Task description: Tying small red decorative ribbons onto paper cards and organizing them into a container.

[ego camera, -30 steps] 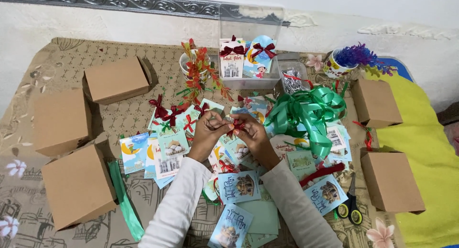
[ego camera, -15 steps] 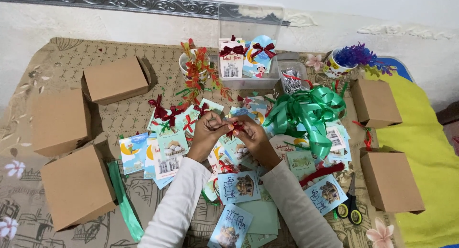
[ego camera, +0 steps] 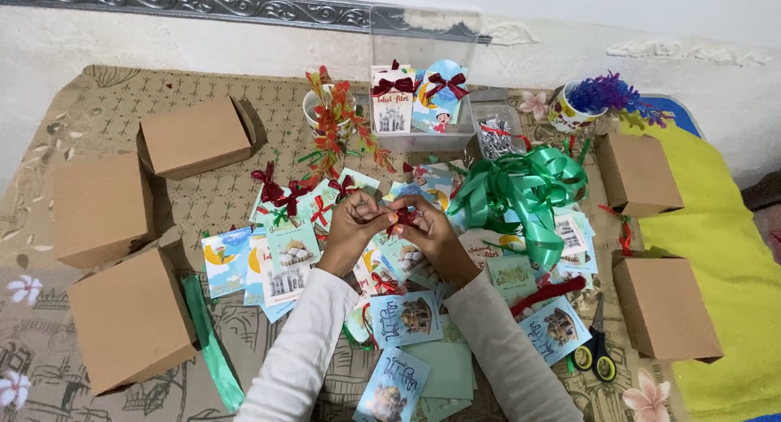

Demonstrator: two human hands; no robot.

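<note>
Surface: patterned beige mat (ego camera: pixel 203 105) spread on the floor against a pale wall, with a yellow cloth (ego camera: pixel 724 259) along the person's right side; everything lies within arm's reach of someone seated at the near edge.
Left hand: the left hand (ego camera: pixel 351 227) has its fingers pinched narrow on one end of a small red ribbon bow (ego camera: pixel 401 218), thumb and forefinger closed on it.
Right hand: the right hand (ego camera: pixel 431 237) meets it from the other side, fingertips closed on the same bow, so the two hands touch over it (the grip looks suited to pulling a knot tight, though the knot itself is too small to see).
Bow's place: held just above the scattered printed cards (ego camera: pixel 285 259), near the middle of the mat.
Finished pieces: two cards with dark red bows stand upright in a clear plastic box (ego camera: pixel 423 137) by the wall, probably kept apart from the loose pile.
Supplies: a tangle of green ribbon (ego camera: pixel 521 190) lies just to the right of the hands; scissors (ego camera: pixel 595 353) rest by the right forearm.
Boxes: brown cardboard boxes (ego camera: pixel 130 316) sit well apart on both outer sides, leaving the middle for the cards.
Cups: a cup of red and green sprigs (ego camera: pixel 329 117) and one with purple tinsel (ego camera: pixel 590 101) stand near the wall.
</note>
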